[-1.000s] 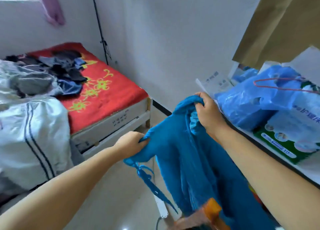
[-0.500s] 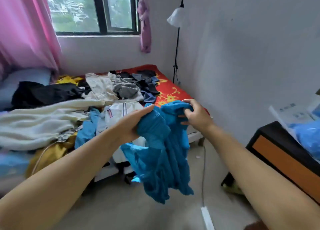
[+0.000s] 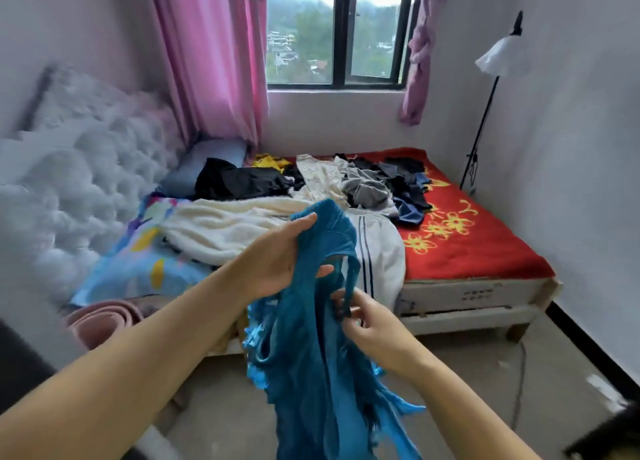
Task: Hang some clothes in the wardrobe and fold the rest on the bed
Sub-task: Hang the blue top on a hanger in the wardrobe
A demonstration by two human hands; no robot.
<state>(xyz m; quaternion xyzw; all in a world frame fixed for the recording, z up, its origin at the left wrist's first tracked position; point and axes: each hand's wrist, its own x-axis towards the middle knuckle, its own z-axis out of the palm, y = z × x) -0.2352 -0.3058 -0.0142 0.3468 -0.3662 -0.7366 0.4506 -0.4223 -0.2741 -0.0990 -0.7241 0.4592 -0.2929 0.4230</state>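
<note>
At the far left a white tufted padded headboard [image 3: 69, 168] runs along the wall, and a rolled pink mat [image 3: 104, 321] lies on the floor below it. A bed with a red flowered blanket [image 3: 467, 248] carries a loose pile of clothes [image 3: 311, 189] in black, cream, grey and dark blue. In front of the bed, the left hand [image 3: 277, 262] holds up the top of a teal-blue knitted garment with fringed edges [image 3: 311, 373], fingers and thumb curled round a bunch of it. The garment hangs down between both forearms, off the bed. The right hand [image 3: 367, 324] pinches a thin strap of it, just below the left. A white-shaded floor lamp [image 3: 498, 57] stands by the right wall.
</note>
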